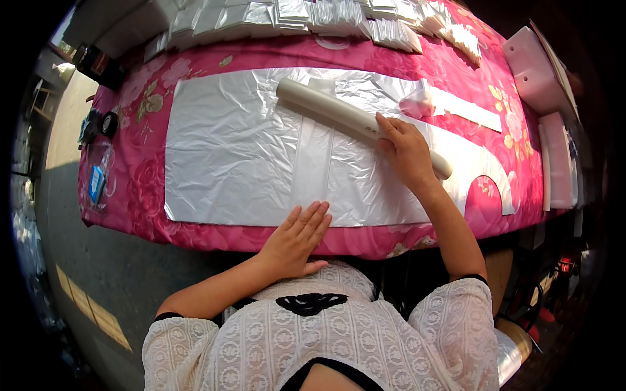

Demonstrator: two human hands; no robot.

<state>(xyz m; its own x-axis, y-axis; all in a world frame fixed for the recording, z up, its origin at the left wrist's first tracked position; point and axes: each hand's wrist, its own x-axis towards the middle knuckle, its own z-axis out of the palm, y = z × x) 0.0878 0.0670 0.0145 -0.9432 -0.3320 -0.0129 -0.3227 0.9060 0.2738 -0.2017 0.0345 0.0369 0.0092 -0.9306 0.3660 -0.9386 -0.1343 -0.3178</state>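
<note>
A thin, crinkled white plastic sheet [228, 150] lies spread on the table, with strap-like ends and curved cut-outs on its right side. Across it, slanting from far left to near right, rests a pale rigid pipe [326, 107]. My right hand [405, 151] grips this pipe near its right end, thumb and fingers curled over the top. At the sheet's near edge, left of the pipe's near end, my left hand [297, 236] lies flat with its fingers straight and holds nothing. A smooth folded band [313, 169] runs down the sheet's middle, partly hidden under the pipe.
Piles of folded white plastic packets [339, 16] line the table's far edge. A pink flowered cloth [140, 195] covers the table. White foam boxes [531, 72] stand at the right. On the left are a dark bottle [98, 65], a black roll [109, 124] and a blue packet [96, 184].
</note>
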